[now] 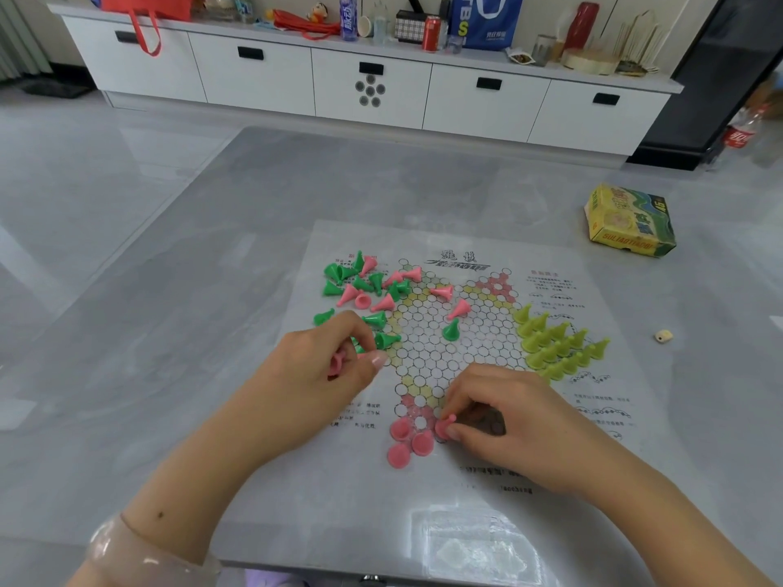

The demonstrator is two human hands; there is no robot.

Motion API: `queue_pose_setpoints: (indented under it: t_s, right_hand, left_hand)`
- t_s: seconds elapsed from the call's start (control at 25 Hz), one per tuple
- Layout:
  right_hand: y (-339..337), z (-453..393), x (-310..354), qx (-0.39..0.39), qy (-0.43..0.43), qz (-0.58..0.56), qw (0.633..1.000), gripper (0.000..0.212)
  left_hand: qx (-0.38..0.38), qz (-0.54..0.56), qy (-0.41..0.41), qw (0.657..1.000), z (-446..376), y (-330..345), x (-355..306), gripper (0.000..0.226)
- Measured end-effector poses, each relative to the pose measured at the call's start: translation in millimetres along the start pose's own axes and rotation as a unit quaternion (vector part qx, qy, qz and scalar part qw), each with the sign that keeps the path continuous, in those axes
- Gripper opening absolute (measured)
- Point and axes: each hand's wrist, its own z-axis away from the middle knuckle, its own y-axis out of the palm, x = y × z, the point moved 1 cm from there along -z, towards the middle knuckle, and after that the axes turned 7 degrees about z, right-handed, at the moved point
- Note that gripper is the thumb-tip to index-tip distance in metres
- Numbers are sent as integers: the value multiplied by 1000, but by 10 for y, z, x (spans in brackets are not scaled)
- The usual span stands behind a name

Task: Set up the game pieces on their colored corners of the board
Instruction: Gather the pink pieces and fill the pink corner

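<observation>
Fingers (455, 432) on pink piece (444, 426) at board's (466, 523) near pink corner.

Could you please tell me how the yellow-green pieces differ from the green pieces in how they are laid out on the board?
The yellow-green pieces stand upright in tidy rows at the board's right corner; the green pieces mostly lie tipped over on the left. The yellow-green pieces are unmixed; the green pieces are jumbled with pink ones. Both are small cones.
</observation>
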Motion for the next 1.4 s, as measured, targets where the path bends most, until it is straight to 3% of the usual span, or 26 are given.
queue_pose_setpoints:
  t_s: [0.24, 0.44, 0.64, 0.76, 0.88, 1.0, 1.12, 1.24, 1.4]
  right_hand:
    - [26, -14, -7, 7, -12, 15, 1000, 21]
    - [21, -16, -8, 9, -11, 20, 1000, 6]
    - [-22, -2, 25, 24, -2, 3, 1000, 18]
    - [-163, -23, 71, -56, 31, -108, 992, 31]
    - [-239, -93, 179, -135, 12, -170, 976, 34]
    - [-191, -146, 330, -162, -42, -128, 977, 29]
    - [-172, -168, 390, -206, -87, -57, 973, 23]
    - [-154, -193, 410, -235, -123, 21, 964, 17]
    - [-108, -227, 424, -258, -127, 65, 956, 10]
  left_hand:
    - [4, 100, -71, 992, -7, 34, 1, 16]
    - [5, 69, -55, 996, -14, 43, 30, 10]
    - [0, 63, -35, 997, -20, 39, 7, 35]
    - [-3, 83, -11, 997, -23, 52, -60, 42]
    - [-4, 118, -1, 993, -37, 83, -143, 48]
    - [-26, 210, -34, 977, -70, 122, -222, 53]
    - [-27, 330, -128, 935, -124, 168, -272, 61]
    - [-10, 347, -183, 920, -158, 231, -302, 65]
    - [-15, 314, -204, 927, -154, 308, -334, 64]
